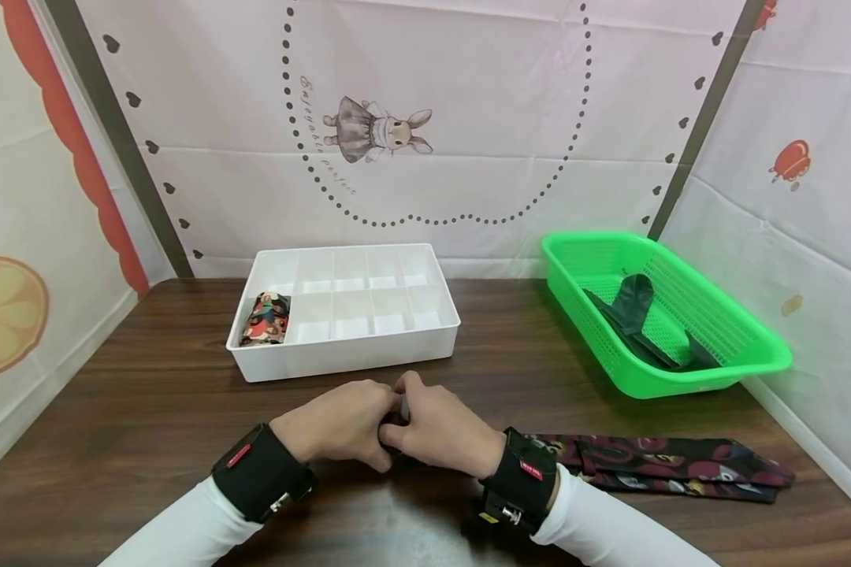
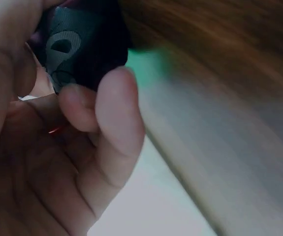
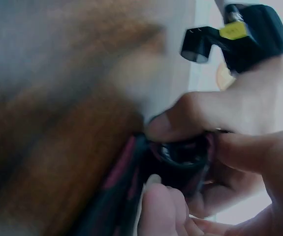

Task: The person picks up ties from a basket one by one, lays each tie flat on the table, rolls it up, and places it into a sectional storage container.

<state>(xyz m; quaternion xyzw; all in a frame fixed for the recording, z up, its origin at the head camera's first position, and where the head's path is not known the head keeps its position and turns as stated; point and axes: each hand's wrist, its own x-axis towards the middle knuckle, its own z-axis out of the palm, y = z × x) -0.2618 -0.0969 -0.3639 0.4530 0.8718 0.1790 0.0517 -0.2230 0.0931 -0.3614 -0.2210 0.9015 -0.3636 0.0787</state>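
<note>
At the far left of the white divided tray (image 1: pixel 354 358), a roll of printed fabric (image 1: pixel 265 319) is contained in the front-row compartment; the tray is split into two rows of five. In front of it, on the dark wooden table (image 1: pixel 135 394), the left hand (image 1: pixel 343 424) and the right hand (image 1: pixel 443 427) are held together, and the rolled end (image 3: pixel 180 167) of a patterned necktie (image 1: pixel 670 465) is gripped between the curled fingers of both. From above, this end is mostly hidden by the hands. A black band is worn on each wrist, beside a white sleeve. Rightward from the right hand, the necktie's remaining length is laid along the table in overlapping layers. Behind that, dark fabric pieces (image 1: pixel 633 303) are held in a green perforated basket (image 1: pixel 581 315).
</note>
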